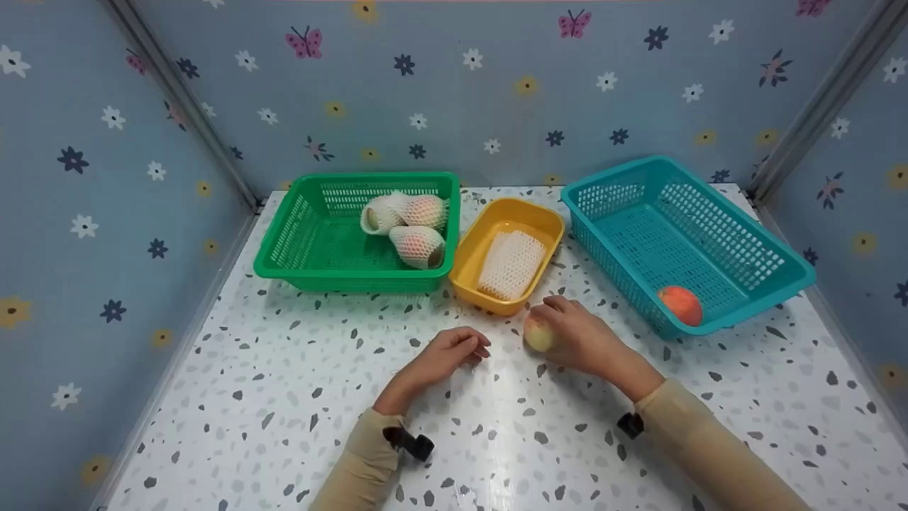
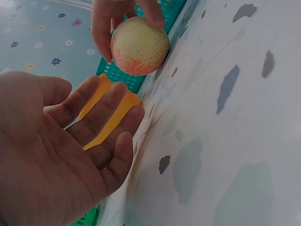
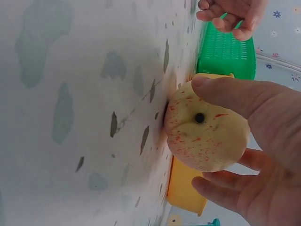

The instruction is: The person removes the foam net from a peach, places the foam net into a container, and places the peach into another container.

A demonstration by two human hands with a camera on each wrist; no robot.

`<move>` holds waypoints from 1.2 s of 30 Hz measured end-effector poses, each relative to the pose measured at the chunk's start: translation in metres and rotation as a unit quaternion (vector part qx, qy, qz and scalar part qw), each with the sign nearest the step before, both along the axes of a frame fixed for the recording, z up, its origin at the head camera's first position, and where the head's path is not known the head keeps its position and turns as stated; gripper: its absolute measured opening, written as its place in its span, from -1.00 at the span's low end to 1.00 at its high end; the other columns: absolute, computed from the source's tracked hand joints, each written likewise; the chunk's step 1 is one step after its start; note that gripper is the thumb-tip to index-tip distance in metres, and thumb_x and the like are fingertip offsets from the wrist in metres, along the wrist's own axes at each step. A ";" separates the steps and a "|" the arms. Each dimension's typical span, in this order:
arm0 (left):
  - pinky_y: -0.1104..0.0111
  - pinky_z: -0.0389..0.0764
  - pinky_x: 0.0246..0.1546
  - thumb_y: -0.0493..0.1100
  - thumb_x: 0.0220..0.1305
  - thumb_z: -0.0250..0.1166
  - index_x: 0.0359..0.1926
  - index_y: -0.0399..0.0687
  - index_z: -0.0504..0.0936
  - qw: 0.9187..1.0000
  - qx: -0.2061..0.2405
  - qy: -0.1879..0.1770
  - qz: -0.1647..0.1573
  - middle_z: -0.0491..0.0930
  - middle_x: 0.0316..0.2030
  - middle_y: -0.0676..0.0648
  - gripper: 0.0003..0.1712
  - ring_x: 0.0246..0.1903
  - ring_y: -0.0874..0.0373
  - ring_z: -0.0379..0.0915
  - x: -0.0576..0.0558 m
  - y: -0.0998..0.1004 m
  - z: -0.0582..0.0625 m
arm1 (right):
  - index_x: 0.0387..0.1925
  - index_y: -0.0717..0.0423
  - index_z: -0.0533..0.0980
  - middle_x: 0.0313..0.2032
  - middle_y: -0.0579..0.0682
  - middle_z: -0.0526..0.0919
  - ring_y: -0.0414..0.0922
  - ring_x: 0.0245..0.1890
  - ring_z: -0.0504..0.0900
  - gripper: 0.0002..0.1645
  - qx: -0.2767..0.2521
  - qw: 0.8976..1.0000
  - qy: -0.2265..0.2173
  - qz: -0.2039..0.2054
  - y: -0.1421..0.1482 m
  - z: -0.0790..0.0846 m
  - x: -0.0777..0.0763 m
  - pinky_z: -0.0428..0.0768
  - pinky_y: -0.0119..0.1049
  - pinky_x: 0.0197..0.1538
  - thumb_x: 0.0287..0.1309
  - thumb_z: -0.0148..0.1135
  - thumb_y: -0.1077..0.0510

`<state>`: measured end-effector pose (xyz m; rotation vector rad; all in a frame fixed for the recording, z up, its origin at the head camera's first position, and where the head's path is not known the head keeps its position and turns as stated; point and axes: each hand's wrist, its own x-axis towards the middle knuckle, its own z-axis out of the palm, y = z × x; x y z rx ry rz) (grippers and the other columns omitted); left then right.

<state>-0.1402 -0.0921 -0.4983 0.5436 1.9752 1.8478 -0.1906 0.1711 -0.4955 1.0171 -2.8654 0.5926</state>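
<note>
Fruits point(image 1: 417, 246), three, netted: lie at right in green basket point(image 1: 355, 273). Left hand point(image 1: 447, 353): unclenched, fingers loosely bent. Foam netting point(image 1: 512, 264): inside yellow tray point(image 1: 468, 266). Peach point(image 1: 538, 335): just beside the tray's near end, grasped between thumb and fingers of right hand point(image 1: 580, 339). Second peach point(image 1: 682, 306): near corner of blue basket point(image 1: 667, 245).

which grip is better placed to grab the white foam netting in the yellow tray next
The left grip looks better placed: it is empty and near the yellow tray, while the right grip, also near, holds the peach.
</note>
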 end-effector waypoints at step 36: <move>-0.05 0.31 -0.08 -0.29 0.36 -0.15 -0.07 -0.51 0.38 0.999 -0.019 -0.034 0.006 0.43 -0.15 -0.45 -0.67 -0.11 -0.34 0.32 0.000 -0.004 -0.001 | 0.09 -0.11 0.36 0.08 -0.15 0.31 -0.16 0.00 0.33 -0.12 -0.225 0.965 0.118 -0.061 0.069 0.100 0.012 0.48 -0.30 -0.24 -0.44 0.50 0.09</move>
